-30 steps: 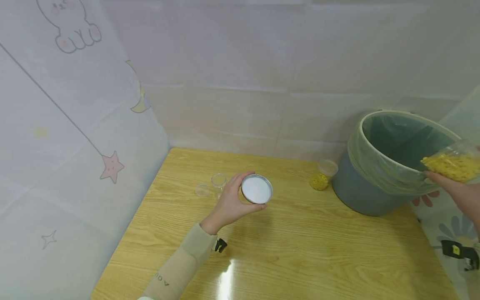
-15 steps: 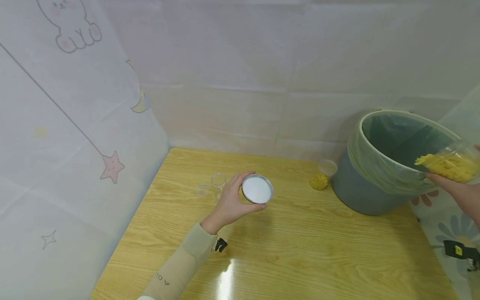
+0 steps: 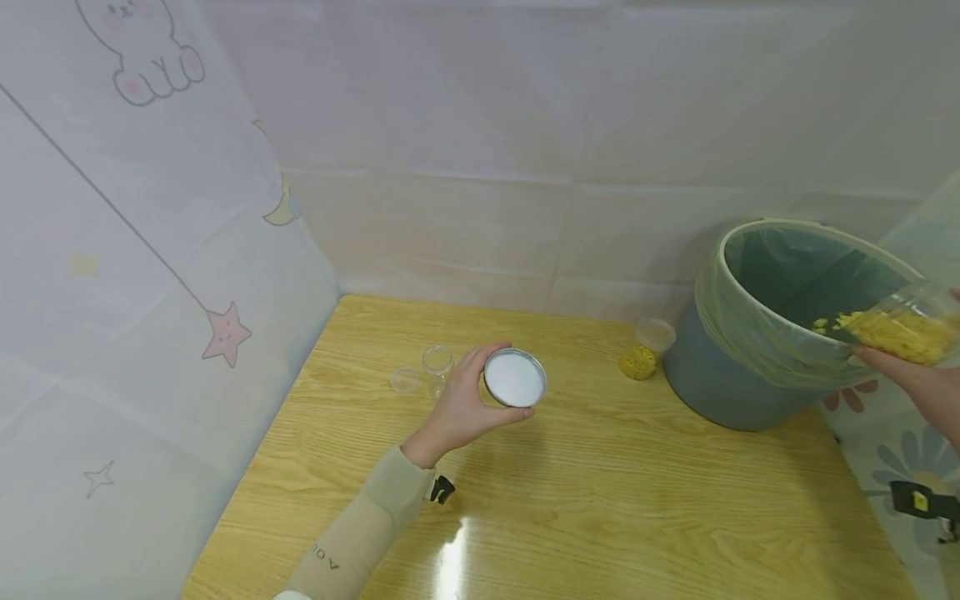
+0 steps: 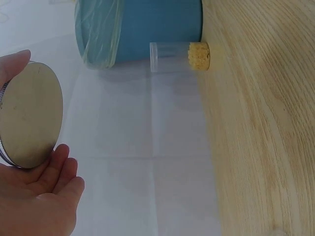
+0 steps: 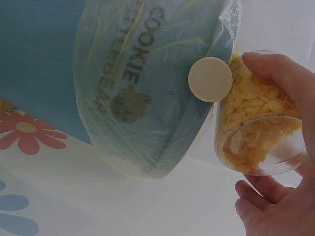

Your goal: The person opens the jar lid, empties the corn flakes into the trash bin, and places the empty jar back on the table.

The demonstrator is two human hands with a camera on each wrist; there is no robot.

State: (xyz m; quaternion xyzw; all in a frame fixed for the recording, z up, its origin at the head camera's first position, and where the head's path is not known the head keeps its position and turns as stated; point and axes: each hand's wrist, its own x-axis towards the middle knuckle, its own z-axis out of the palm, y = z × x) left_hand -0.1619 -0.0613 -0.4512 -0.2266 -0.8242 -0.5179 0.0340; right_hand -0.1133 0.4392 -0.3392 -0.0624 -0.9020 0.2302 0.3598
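Observation:
My left hand holds a round metal jar lid by its edge, above the table, its white inner side facing up. At the far right, my right hand grips a clear jar of yellow flakes. The jar is tipped, mouth toward the bin, at the near rim of the lined trash bin. Yellow flakes spill out of its mouth into the bin. The right wrist view shows flakes still filling much of the jar, with thumb and fingers around it.
Beside the bin stands a small clear container with yellow contents at its bottom. A clear glass vessel and a small clear disc are on the wooden table behind the left hand. Cloth-covered walls enclose the back and left.
Flakes have slid toward the jar's mouth and now drop into the bin. The right hand has barely shifted; the left hand and lid have stayed in place.

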